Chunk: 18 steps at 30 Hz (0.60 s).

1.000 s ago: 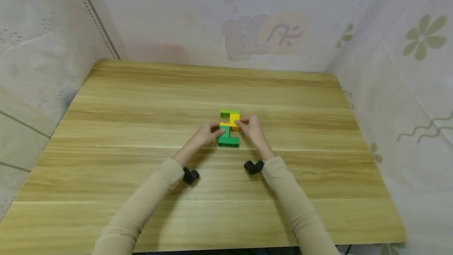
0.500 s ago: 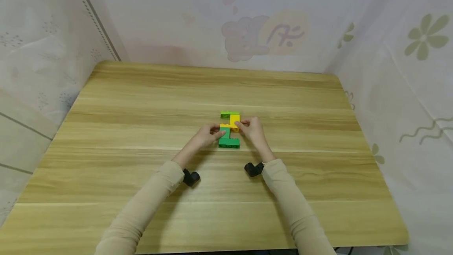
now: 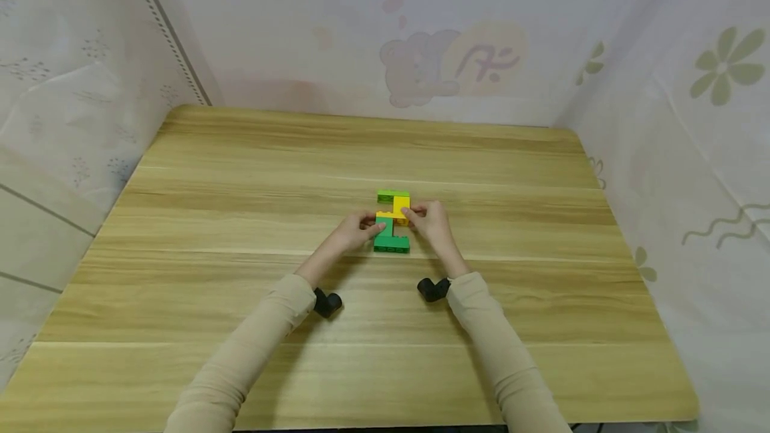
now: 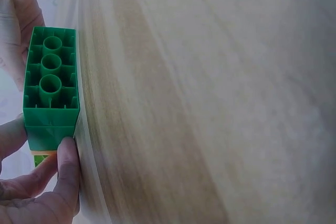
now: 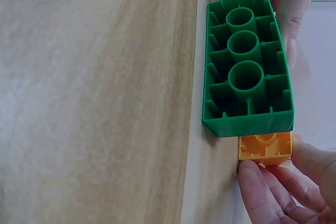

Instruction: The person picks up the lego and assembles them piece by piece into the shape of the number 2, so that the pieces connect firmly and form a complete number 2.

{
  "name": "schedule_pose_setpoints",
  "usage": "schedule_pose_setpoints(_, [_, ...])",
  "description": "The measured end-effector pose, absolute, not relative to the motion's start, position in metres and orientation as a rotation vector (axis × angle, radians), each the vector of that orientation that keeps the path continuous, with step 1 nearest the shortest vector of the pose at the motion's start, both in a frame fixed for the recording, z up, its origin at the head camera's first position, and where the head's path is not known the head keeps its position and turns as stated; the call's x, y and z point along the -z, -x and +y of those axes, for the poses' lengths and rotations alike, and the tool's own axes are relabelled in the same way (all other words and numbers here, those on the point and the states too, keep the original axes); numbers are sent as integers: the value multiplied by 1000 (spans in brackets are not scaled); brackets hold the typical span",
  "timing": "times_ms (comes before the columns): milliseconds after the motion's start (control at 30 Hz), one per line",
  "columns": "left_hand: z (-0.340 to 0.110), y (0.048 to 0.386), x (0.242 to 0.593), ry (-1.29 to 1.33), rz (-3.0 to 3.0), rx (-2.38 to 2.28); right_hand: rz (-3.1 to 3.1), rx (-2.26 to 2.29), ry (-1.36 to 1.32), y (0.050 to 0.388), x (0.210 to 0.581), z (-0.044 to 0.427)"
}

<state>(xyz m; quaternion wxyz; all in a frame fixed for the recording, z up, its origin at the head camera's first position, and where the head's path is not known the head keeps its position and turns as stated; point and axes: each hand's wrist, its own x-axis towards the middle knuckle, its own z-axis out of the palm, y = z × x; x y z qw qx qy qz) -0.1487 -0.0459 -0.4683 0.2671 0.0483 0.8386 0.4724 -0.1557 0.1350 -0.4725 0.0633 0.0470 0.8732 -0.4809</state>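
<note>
A joined set of toy building bricks lies at mid-table in the head view. From the near side it runs through a long green brick (image 3: pixel 391 245), a smaller green brick (image 3: pixel 388 232), an orange-yellow brick (image 3: pixel 400 220), a yellow brick (image 3: pixel 401 203) and a lime green brick (image 3: pixel 388 196). My left hand (image 3: pixel 351 231) pinches the smaller green brick from the left, thumb on top. On the right side, my right hand (image 3: pixel 432 222) pinches the yellow part. The long brick's hollow underside (image 5: pixel 247 119) with round tubes faces the right wrist camera.
The wooden table (image 3: pixel 240 172) extends around the bricks on all sides. Patterned pale sheets (image 3: pixel 301 32) hang behind it and along both sides. A black wrist camera (image 3: pixel 328 303) sits on the left wrist, another black camera (image 3: pixel 432 289) on the right.
Both hands keep the same hold on the bricks. Only a slight shift of the whole head view shows.
</note>
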Motion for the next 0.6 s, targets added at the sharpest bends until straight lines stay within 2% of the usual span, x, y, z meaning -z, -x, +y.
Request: schedule_pose_setpoints(600, [-47,146,469,-112,2274,-1295,2620,1481,-160,152,469,132])
